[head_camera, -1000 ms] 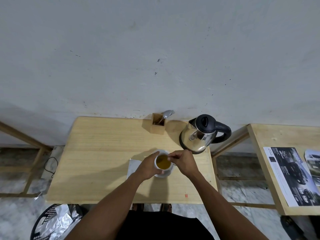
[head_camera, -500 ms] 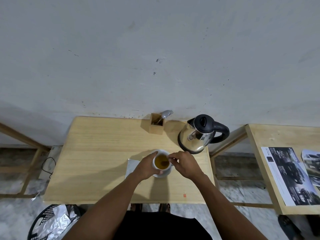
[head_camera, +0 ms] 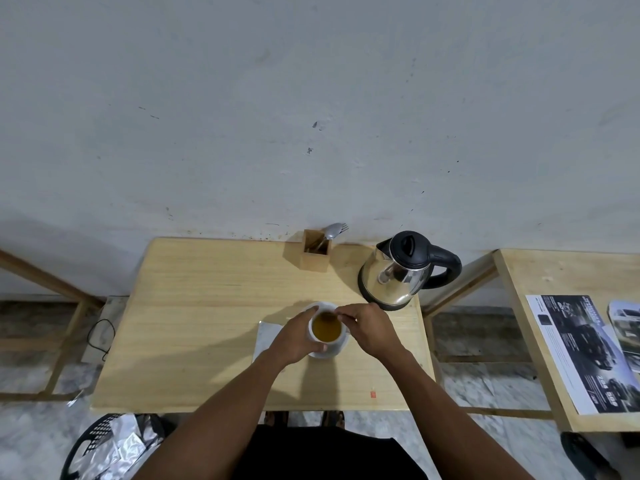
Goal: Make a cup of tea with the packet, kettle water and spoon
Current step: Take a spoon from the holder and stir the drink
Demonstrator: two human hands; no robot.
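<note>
While amber tea fills it nearly to the brim, the white cup (head_camera: 325,328) sits on a white saucer (head_camera: 329,351) near the front right part of the wooden table (head_camera: 207,306). The left hand (head_camera: 298,336) wraps around the cup's left side, fingers curled against its wall. The right hand (head_camera: 367,327) hovers at the cup's right rim with fingertips pinched on a thin spoon (head_camera: 337,317) whose dark end dips into the tea at the far edge; the spoon itself is mostly hidden. A flat pale packet (head_camera: 265,336) lies on the table just left of the saucer, partly under the left wrist. Behind and to the right stands the steel kettle (head_camera: 398,275) with black lid and handle. Against the wall, a small wooden holder (head_camera: 313,258) carries cutlery (head_camera: 334,231). Printed sheets (head_camera: 581,351) lie on a second table (head_camera: 519,306) at right.
</note>
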